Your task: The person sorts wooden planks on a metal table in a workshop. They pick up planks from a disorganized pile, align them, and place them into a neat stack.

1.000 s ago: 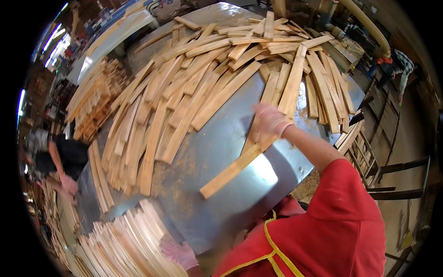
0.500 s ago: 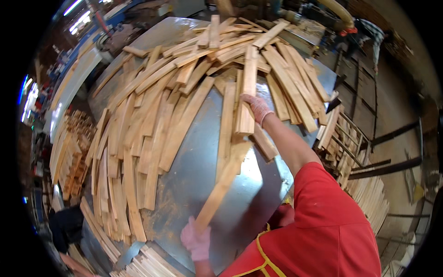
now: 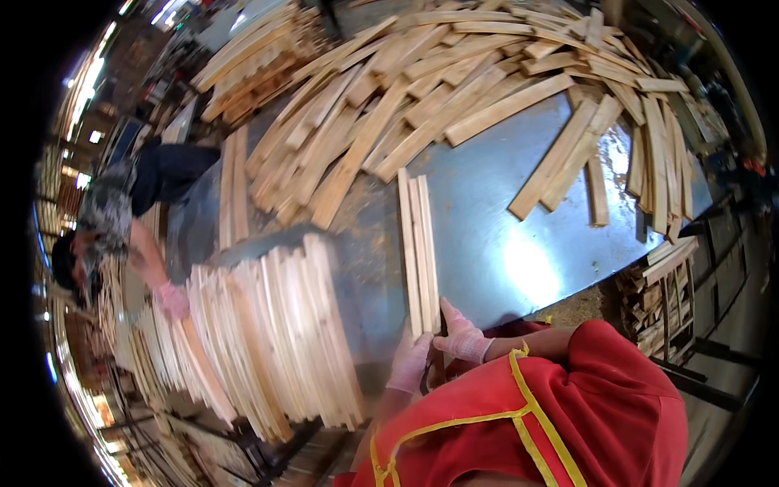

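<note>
A small bundle of narrow wooden strips (image 3: 419,243) stands together in front of me, its near end between my two hands. My left hand (image 3: 411,357), in a pink glove, is closed round the near end from the left. From the right, my right hand (image 3: 464,334), gloved too, grips the same end with thumb and fingers against the strips. Part of the fingers is hidden behind the wood and my red clothing. The metal tabletop (image 3: 479,170) lies beneath the bundle.
A row of upright-edged strips (image 3: 276,333) lies left of my hands. Past it, a co-worker's gloved hand (image 3: 172,302) touches a strip. A heap of loose boards (image 3: 438,89) covers the far table; several boards (image 3: 568,154) lie right. Stacked wood (image 3: 260,61) stands far left.
My view has swung left. My hands, apart on separate boards before, are now together at the near end of a strip bundle. A co-worker and the row of strips have come into fuller view.
</note>
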Available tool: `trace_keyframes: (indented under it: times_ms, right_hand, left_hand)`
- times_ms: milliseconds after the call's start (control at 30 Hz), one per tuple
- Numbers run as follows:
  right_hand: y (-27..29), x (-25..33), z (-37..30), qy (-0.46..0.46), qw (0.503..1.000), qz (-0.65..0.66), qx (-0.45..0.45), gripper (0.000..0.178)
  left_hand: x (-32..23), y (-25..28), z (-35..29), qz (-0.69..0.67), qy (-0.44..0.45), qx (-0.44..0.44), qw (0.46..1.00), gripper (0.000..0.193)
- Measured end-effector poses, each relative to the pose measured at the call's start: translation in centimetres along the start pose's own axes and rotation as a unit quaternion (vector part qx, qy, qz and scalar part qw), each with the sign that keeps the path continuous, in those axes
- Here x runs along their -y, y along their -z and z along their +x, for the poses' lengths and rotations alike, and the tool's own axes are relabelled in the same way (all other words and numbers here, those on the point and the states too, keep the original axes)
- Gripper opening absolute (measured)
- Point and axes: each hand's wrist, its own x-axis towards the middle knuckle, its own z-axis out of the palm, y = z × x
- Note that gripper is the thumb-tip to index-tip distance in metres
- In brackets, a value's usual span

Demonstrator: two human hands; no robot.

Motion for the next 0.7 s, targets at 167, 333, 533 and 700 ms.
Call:
trace_keyframes:
  times_ms: [167,333,533,700]
  right_hand:
    - [-3.1,2.2,4.1,-0.046,0.986,-0.035,0.159,0.109]
    - [-9.5,8.3,5.8,0.026,0.958,-0.172,0.228,0.091]
    - [-8.2,2.4,14.5,0.169,0.929,-0.057,0.324,0.039]
    - [18.3,0.3,12.9,0.145,0.989,0.006,0.038,0.044]
  left_hand:
    - [1.5,5.9,-6.0,0.206,0.047,-0.007,0.977,0.079]
    - [1.0,6.0,-8.1,0.485,-0.215,-0.244,0.812,0.102]
    - [-6.3,0.2,-7.0,0.475,-0.262,-0.192,0.818,0.102]
    - [-4.7,-5.3,0.1,0.522,-0.345,-0.116,0.771,0.089]
